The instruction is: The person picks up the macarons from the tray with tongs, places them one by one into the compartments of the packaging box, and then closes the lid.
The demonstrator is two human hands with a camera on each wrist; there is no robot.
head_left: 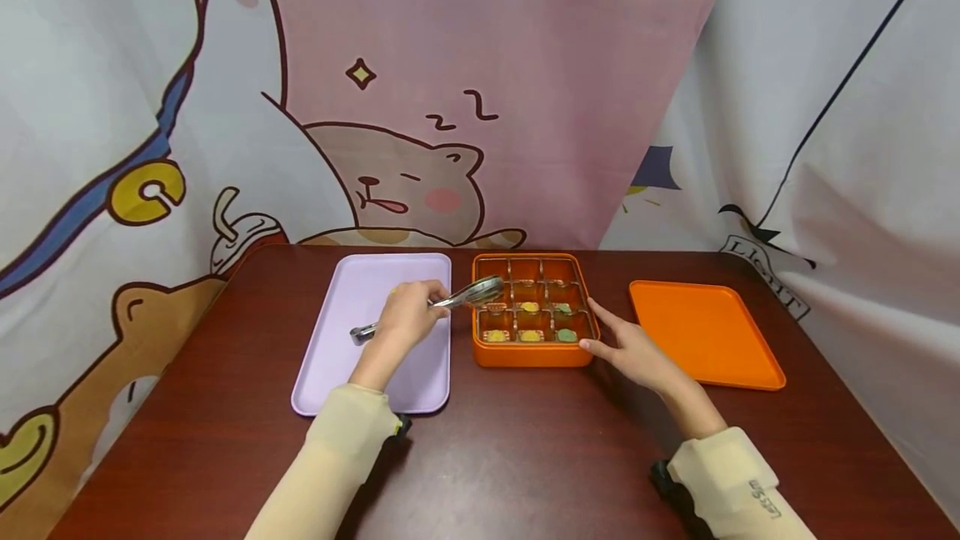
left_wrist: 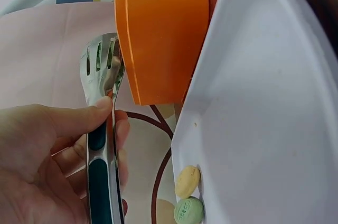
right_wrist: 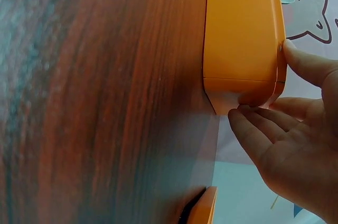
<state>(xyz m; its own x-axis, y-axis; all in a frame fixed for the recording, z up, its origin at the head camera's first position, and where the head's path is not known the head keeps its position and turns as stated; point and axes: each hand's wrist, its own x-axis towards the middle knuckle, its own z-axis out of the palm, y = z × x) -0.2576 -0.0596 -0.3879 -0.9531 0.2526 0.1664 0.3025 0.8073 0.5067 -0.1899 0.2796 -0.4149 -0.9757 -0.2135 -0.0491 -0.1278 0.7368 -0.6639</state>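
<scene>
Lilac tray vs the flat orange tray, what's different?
The lilac rectangular plastic tray lies left of the orange compartment box; the flat orange tray lies to its right. The lilac tray sits under the left hand, which grips metal tongs; the orange tray has no hand over it. The left wrist view shows two small round pieces in the lilac tray; none show in the orange tray. Both are shallow, rimmed, flat on the brown wooden table.

My tongs gleam, polished metal with a dark rubbery grip. The orange box looks like smooth plastic, the lilac tray matt plastic, the table glossy wood-grain.
</scene>
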